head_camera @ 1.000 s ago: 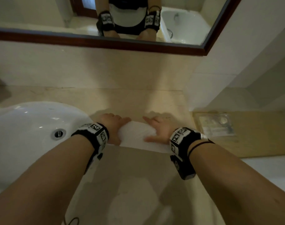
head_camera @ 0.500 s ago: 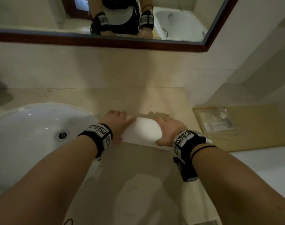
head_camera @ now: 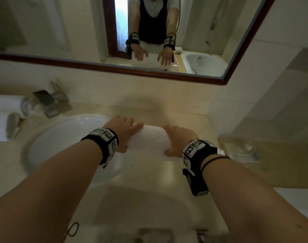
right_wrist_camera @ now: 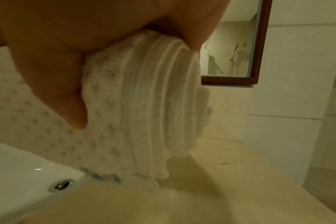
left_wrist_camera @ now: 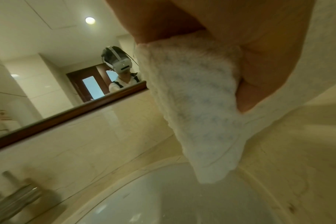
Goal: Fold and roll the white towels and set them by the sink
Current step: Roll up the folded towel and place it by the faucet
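Note:
A rolled white towel (head_camera: pixel 149 139) with a dotted weave is held crosswise just right of the white sink (head_camera: pixel 62 137), over the beige counter (head_camera: pixel 149 199). My left hand (head_camera: pixel 123 130) grips its left end and my right hand (head_camera: pixel 177 139) grips its right end, thumbs on the near side. The left wrist view shows the towel (left_wrist_camera: pixel 192 106) end hanging over the sink rim (left_wrist_camera: pixel 163 171) under my left hand (left_wrist_camera: pixel 240 45). The right wrist view shows the layered spiral end of the towel (right_wrist_camera: pixel 144 106) under my right hand (right_wrist_camera: pixel 58 53), slightly above the counter.
Rolled white towels (head_camera: pixel 6 104), glasses (head_camera: pixel 27 106) and the faucet (head_camera: pixel 49 102) sit at the far left behind the sink. A framed mirror (head_camera: pixel 114 67) runs along the back wall. A clear tray (head_camera: pixel 240 149) of wrapped items lies on a wooden shelf at right.
The towel went from a flat fold under my palms to a thick roll. Both hands now grip its ends, shifted left toward the sink. The head view has tilted up.

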Available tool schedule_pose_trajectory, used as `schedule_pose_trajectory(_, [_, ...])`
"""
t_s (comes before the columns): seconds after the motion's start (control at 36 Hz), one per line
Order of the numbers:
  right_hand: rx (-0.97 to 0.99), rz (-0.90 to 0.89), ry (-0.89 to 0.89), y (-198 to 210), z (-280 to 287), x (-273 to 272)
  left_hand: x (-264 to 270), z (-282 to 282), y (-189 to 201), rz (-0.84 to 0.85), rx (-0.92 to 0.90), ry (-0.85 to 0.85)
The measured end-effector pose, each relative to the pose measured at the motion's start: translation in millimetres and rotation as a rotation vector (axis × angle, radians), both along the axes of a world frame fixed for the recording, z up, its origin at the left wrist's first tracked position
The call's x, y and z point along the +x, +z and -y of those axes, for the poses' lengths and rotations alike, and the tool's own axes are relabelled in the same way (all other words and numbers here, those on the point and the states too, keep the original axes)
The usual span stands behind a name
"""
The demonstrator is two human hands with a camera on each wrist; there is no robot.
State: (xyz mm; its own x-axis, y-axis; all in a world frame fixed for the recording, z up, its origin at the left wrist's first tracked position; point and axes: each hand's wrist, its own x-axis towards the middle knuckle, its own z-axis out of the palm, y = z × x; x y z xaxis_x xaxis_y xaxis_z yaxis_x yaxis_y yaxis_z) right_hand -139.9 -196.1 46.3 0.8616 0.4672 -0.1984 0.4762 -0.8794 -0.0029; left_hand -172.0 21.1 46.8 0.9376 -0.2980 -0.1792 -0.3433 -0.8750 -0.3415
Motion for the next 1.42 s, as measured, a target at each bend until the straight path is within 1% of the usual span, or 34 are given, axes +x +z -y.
schedule_pose_trajectory(0.28, [-0.003, 0.045, 0.113, 27.6, -35.9, -68.0, -86.7, -32.8, 24.0, 0.046, -0.020, 0.120])
schedule_pose_trajectory(0.5, [-0.012, 0.073, 0.167, 41.3, -100.2, -92.5, -125.4, -92.7, 36.1, 0.074, 0.006, 0.173])
schedule_pose_trajectory(0.61, [0.006, 0.072, 0.175, 44.8, -147.6, -97.3, -134.5, -139.0, 43.5, 0.084, 0.020, 0.188])
schedule_pose_trajectory(0.83, [0.041, 0.078, 0.177, 50.5, -243.4, -97.5, -135.4, -233.2, 55.9, 0.101, 0.053, 0.198])
schedule_pose_trajectory(1.0, [0.042, 0.051, 0.189, 48.8, -297.7, -98.6, -140.2, -285.3, 56.8, 0.087, 0.055, 0.209])
schedule_pose_trajectory(1.14, [0.031, 0.056, 0.226, 44.7, -334.9, -95.8, -144.8, -317.7, 47.0, 0.070, 0.040, 0.313])
schedule_pose_trajectory(1.42, [-0.019, 0.057, 0.373, 37.4, -410.8, -92.9, -162.6, -383.2, 31.8, 0.012, 0.025, 0.458])
